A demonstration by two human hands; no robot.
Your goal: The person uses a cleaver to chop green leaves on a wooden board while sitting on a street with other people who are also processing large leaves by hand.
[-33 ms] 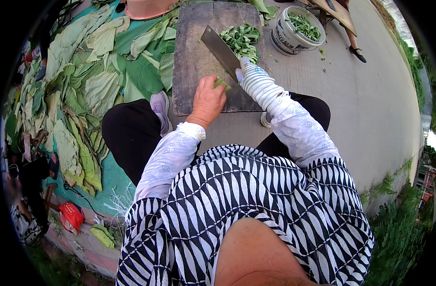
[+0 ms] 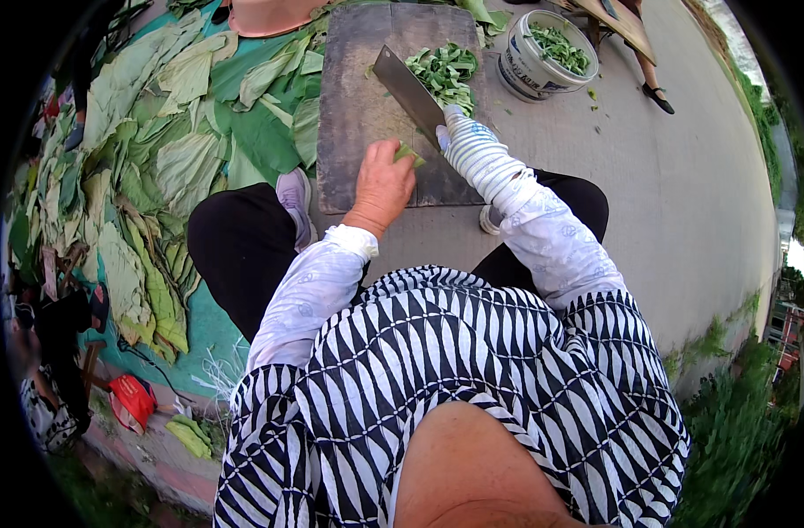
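Observation:
My right hand point(image 2: 464, 136), in a striped glove, is closed round the handle of a cleaver point(image 2: 408, 85). The broad blade points away and to the left, slanting over a worn wooden board point(image 2: 349, 79). Bare and curled, my left hand point(image 2: 386, 179) grips a small bunch of green leaf point(image 2: 408, 155) near the board's front edge; most of the bunch is hidden under the fingers. The blade is apart from the left hand's fingers. A heap of chopped green leaves point(image 2: 446, 74) lies at the far right of the board, beyond the blade.
Large flat leaves point(image 2: 191, 167) cover a green sheet on the left. A white bucket point(image 2: 525, 77) of chopped leaves stands right of the board. Behind are a pink basin point(image 2: 274, 16) and another person's leg point(image 2: 646, 70). A red bag point(image 2: 131, 402) lies at lower left.

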